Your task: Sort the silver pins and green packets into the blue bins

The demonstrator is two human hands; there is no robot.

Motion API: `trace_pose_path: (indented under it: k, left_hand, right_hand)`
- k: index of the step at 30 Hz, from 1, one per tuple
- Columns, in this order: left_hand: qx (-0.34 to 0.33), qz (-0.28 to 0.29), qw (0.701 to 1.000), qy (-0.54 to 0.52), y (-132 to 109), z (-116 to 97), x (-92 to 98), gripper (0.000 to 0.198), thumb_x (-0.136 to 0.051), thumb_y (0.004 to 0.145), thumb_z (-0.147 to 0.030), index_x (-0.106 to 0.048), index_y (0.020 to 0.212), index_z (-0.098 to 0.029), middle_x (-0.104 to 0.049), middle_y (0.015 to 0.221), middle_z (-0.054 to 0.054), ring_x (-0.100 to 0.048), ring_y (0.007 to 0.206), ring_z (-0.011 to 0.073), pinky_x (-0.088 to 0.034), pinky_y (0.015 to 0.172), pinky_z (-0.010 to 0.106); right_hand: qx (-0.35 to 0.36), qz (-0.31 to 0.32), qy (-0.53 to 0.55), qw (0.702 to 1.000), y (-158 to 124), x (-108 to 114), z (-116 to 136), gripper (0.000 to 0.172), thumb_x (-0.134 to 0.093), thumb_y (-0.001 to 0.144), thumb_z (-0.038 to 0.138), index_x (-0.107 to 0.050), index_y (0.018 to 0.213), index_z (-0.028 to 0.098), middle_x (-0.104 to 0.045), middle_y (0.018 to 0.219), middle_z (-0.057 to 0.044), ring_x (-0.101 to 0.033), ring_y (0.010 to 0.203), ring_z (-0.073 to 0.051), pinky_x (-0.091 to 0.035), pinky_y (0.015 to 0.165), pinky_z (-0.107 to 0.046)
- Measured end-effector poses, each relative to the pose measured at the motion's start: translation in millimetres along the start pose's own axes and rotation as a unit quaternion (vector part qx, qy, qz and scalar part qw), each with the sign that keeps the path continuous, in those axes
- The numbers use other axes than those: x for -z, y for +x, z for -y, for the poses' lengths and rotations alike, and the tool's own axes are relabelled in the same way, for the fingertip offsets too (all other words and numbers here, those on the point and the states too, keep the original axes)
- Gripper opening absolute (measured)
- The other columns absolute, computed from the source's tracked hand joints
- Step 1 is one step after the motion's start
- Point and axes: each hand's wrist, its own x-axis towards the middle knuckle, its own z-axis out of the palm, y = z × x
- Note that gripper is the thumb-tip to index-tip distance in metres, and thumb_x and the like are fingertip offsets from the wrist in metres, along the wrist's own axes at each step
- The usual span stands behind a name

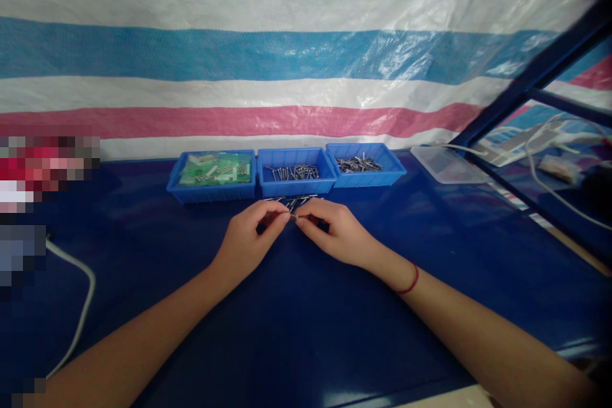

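My left hand (253, 229) and my right hand (337, 229) meet fingertip to fingertip in front of the bins. Between them is a small silvery screw (293, 215), pinched at one end by each thumb and forefinger. Its finer details are too small to make out. Just behind my fingers a loose row of similar screws (310, 198) lies on the blue table (287, 331), partly hidden by my hands. The middle blue bin (296, 190), nearest my fingertips, holds several metal screws (299, 172).
A left blue bin (215, 192) contains green plastic and metal pieces. Thin metal parts fill the right blue bin (368, 179). A clear plastic lid (449, 166) lies by a dark metal frame (530, 86). A white cable (90, 287) curves at left; striped sheeting (287, 54) hangs behind.
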Motion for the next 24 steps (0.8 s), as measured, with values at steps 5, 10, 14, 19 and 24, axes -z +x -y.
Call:
trace_pose_path:
  k: [5,10,14,19,24]
  left_hand:
    - [-0.007,0.0,1.0,0.005,-0.4,1.6,0.1,0.011,-0.057,0.088,-0.026,-0.064,0.091,-0.019,-0.066,0.083,0.0,-0.06,0.073,0.0126,-0.046,0.068,0.024]
    - [-0.007,0.002,1.0,0.003,0.1,3.0,0.5,0.011,-0.056,0.09,-0.027,-0.063,0.093,-0.02,-0.065,0.085,0.0,-0.06,0.074,0.0126,-0.045,0.068,0.024]
    - [-0.016,0.016,1.0,0.009,1.2,3.3,0.1,0.01,-0.055,0.09,-0.025,-0.063,0.093,-0.02,-0.064,0.084,0.0,-0.059,0.074,0.0128,-0.045,0.067,0.024]
    - [-0.042,0.042,0.998,0.027,2.2,6.4,-1.3,0.011,-0.05,0.092,-0.023,-0.061,0.092,-0.02,-0.061,0.085,0.001,-0.058,0.077,0.0137,-0.045,0.07,0.025]
    - [-0.068,0.071,0.995,0.035,0.6,6.0,-1.8,0.013,-0.047,0.094,-0.021,-0.059,0.092,-0.019,-0.06,0.088,0.002,-0.058,0.083,0.0142,-0.046,0.076,0.027]
  right_hand:
    - [0.0,-0.029,0.002,1.0,-0.2,-0.7,0.3,0.011,-0.054,0.088,0.019,-0.064,0.088,0.018,-0.066,0.08,-0.003,-0.056,0.071,-0.013,-0.045,0.067,-0.027]
    - [0.005,-0.065,-0.002,0.998,-1.0,-0.1,2.2,0.011,-0.054,0.089,0.019,-0.064,0.087,0.017,-0.066,0.083,-0.005,-0.057,0.071,-0.013,-0.046,0.066,-0.026]
    - [0.024,-0.09,-0.027,0.995,-1.4,0.5,4.2,0.011,-0.054,0.089,0.02,-0.064,0.087,0.017,-0.066,0.081,-0.006,-0.057,0.071,-0.014,-0.047,0.067,-0.028]
    - [0.059,-0.098,-0.068,0.991,-2.3,0.2,4.9,0.01,-0.054,0.089,0.022,-0.062,0.084,0.017,-0.065,0.076,-0.004,-0.057,0.07,-0.015,-0.045,0.07,-0.031]
    - [0.07,-0.082,-0.083,0.991,-2.6,0.1,9.4,0.013,-0.054,0.085,0.018,-0.056,0.073,0.018,-0.056,0.066,-0.001,-0.051,0.064,-0.013,-0.04,0.065,-0.028]
